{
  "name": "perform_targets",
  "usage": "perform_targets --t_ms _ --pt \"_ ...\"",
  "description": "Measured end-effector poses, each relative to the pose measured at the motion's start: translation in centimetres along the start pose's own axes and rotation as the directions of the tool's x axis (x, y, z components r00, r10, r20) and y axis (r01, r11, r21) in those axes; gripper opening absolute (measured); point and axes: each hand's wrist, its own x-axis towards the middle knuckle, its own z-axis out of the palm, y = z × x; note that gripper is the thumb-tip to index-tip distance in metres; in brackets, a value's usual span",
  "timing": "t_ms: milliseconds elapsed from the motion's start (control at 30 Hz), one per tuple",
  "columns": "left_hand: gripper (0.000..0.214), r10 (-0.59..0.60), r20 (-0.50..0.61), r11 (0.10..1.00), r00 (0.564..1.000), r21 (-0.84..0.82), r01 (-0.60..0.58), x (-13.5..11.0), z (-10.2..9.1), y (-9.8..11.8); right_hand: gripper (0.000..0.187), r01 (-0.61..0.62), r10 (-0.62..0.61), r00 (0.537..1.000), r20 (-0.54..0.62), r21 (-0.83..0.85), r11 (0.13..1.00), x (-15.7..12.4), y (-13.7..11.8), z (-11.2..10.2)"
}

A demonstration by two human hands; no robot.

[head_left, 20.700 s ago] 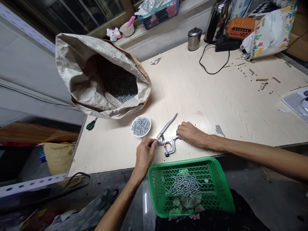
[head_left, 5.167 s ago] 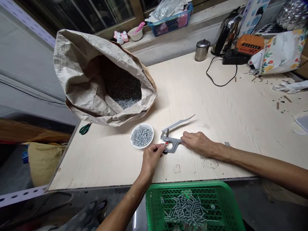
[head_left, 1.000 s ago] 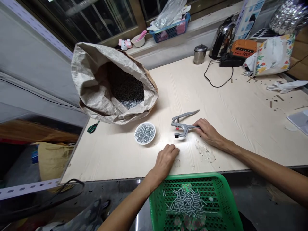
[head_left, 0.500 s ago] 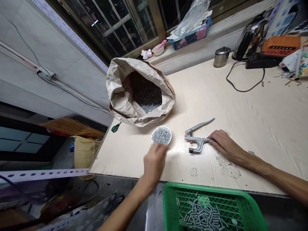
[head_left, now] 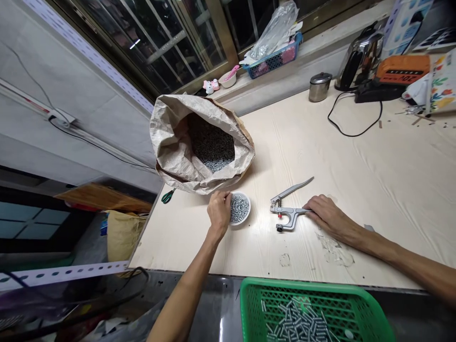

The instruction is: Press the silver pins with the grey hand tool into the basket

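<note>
On the table (head_left: 356,180), the left hand (head_left: 219,212) curls at the bowl (head_left: 242,223); I can't tell if it's holding anything. Right of the bowl, the right hand (head_left: 327,214) grips pliers (head_left: 293,212). Behind the bowl, a sack (head_left: 176,166).

A lidded canister (head_left: 319,89) and a kettle (head_left: 360,61) stand at upper right, a blue basket (head_left: 273,63) sits near top centre, and green-handled scissors (head_left: 166,196) lie left of centre.
</note>
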Motion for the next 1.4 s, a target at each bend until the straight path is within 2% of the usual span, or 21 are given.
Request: perform_targets --t_ms 67,133,233,300,367,433,533,633,733,833,933,1033,1100,1133,1233,1300,1333,1400 --pt "0.017 -0.006 -0.030 0.991 1.000 -0.132 0.002 -0.5 -0.8 0.2 0.030 0.007 -0.007 1.000 -0.002 -0.016 1.000 0.0 -0.3 0.0" --pt "0.017 -0.045 0.003 0.970 0.999 -0.239 0.045 -1.0 -1.5 0.3 0.032 0.023 -0.023 1.000 -0.002 -0.038 0.999 0.0 -0.5 0.0" --pt "0.015 -0.212 0.144 0.899 0.967 -0.358 0.251 -1.4 -2.1 -0.2 0.035 0.046 -0.045 0.999 0.027 -0.065 0.997 0.0 -0.4 0.1" --pt "0.017 -0.341 0.278 0.753 0.898 -0.492 0.438 -1.4 -2.6 -0.5 0.034 0.055 -0.052 0.997 0.051 -0.070 0.996 -0.1 -0.2 0.1" --pt "0.024 -0.389 0.435 0.532 0.812 -0.614 0.583 -1.6 -3.3 -0.2 0.032 0.067 -0.063 0.997 0.052 -0.088 0.994 -0.1 -0.5 0.0" --pt "0.034 -0.366 0.560 0.345 0.744 -0.660 0.667 -2.1 -4.0 1.0 0.029 0.080 -0.078 0.997 0.018 -0.141 0.987 0.1 -1.5 -0.3" --pt "0.045 -0.317 0.647 0.194 0.693 -0.671 0.716 -3.4 -4.6 4.1 0.024 0.104 -0.127 0.986 -0.108 -0.194 0.975 1.0 -4.5 -0.7" --pt "0.045 -0.278 0.666 0.107 0.692 -0.694 0.712 -4.9 -4.2 7.2 0.025 0.185 -0.182 0.967 -0.178 0.001 0.983 2.8 -7.7 -0.5" --pt "0.041 -0.247 0.653 0.058 0.716 -0.727 0.684 -6.1 -3.3 9.0 0.021 0.198 -0.136 0.962 -0.235 0.263 0.944 4.3 -9.6 -0.1" --pt "0.038 -0.253 0.605 0.041 0.755 -0.773 0.633 -6.8 -2.5 9.3 0.016 0.054 0.043 0.983 -0.177 0.508 0.860 4.9 -10.2 0.1" --pt "0.037 -0.293 0.556 0.040 0.778 -0.806 0.591 -7.2 -1.9 9.1 0.011 -0.111 0.209 0.975 -0.073 0.652 0.750 4.8 -10.3 0.6" --pt "0.042 -0.250 0.638 -0.055 0.728 -0.760 0.647 -7.6 -1.4 9.0 0.008 -0.173 0.324 0.945 -0.051 0.760 0.626 4.6 -10.3 1.4" --pt "0.042 -0.203 0.672 -0.090 0.713 -0.737 0.669 -8.0 -0.9 9.0 0.015 -0.178 0.358 0.932 -0.049 0.801 0.572 4.4 -10.4 1.9" --pt "0.039 -0.198 0.658 -0.079 0.726 -0.749 0.658 -8.2 -0.7 9.0 0.018 -0.168 0.352 0.934 -0.062 0.794 0.584 4.3 -10.4 2.0" --pt "0.032 -0.230 0.541 0.029 0.809 -0.827 0.561 -8.8 -0.3 9.0 0.014 -0.116 0.300 0.942 -0.149 0.695 0.710 3.9 -10.7 1.9" --pt "0.030 -0.238 0.492 0.067 0.838 -0.852 0.519 -9.2 -0.1 9.0 0.010 -0.115 0.307 0.933 -0.187 0.653 0.749 3.7 -11.0 1.9" --pt "0.030 -0.239 0.492 0.059 0.837 -0.853 0.518 -9.3 0.0 9.1 0.009 -0.132 0.330 0.927 -0.179 0.669 0.731 3.6 -11.0 2.0" --pt "0.032 -0.233 0.524 0.011 0.819 -0.841 0.541 -9.4 0.2 9.2 0.009 -0.191 0.390 0.916 -0.092 0.755 0.627 3.5 -10.9 2.3"
